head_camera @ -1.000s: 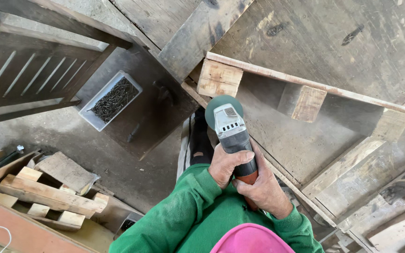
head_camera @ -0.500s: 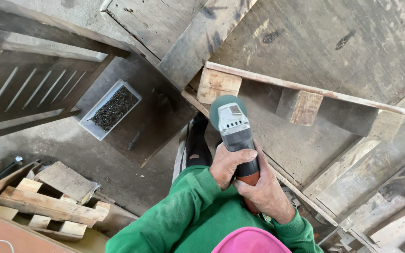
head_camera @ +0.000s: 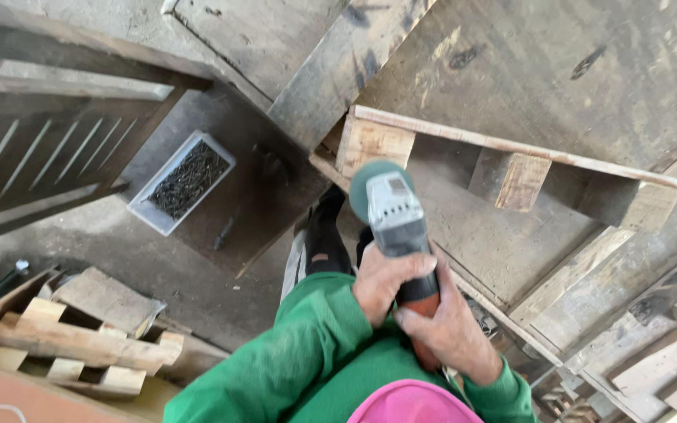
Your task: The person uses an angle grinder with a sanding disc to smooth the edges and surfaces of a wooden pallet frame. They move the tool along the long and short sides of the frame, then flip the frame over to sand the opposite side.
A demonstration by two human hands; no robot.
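Both hands on the grey-and-green handheld angle grinder with an orange-red grip (head_camera: 392,219). Left hand (head_camera: 385,283) wraps the tool body from the left, fingers curled tight around it just behind the grey head. Right hand (head_camera: 452,333) clamps the orange-red rear grip, fingers closed round it, thumb lying along the top. Hands touching each other, stacked front to back. Grinder is held in the air at mid frame, head pointing up-frame, green round guard at the tip sitting just below the pale square wooden block (head_camera: 374,145) at the left end of the rough wooden pallet frame (head_camera: 511,149). Can't tell whether the disc touches the wood, since the guard hides the contact point. A second wooden block (head_camera: 520,178) sits further right under the same thin top slat. Green long sleeves (head_camera: 307,352) fill the bottom of the view, a pink rounded shape (head_camera: 413,403) at the bottom edge. A dark shoe (head_camera: 324,235) stands on the concrete floor (head_camera: 111,251) just left of the grinder. Further left: white rectangular plastic tray full of dark nails (head_camera: 182,182), well apart from the hands. Bottom left: pile of short pale timber offcuts (head_camera: 80,337).
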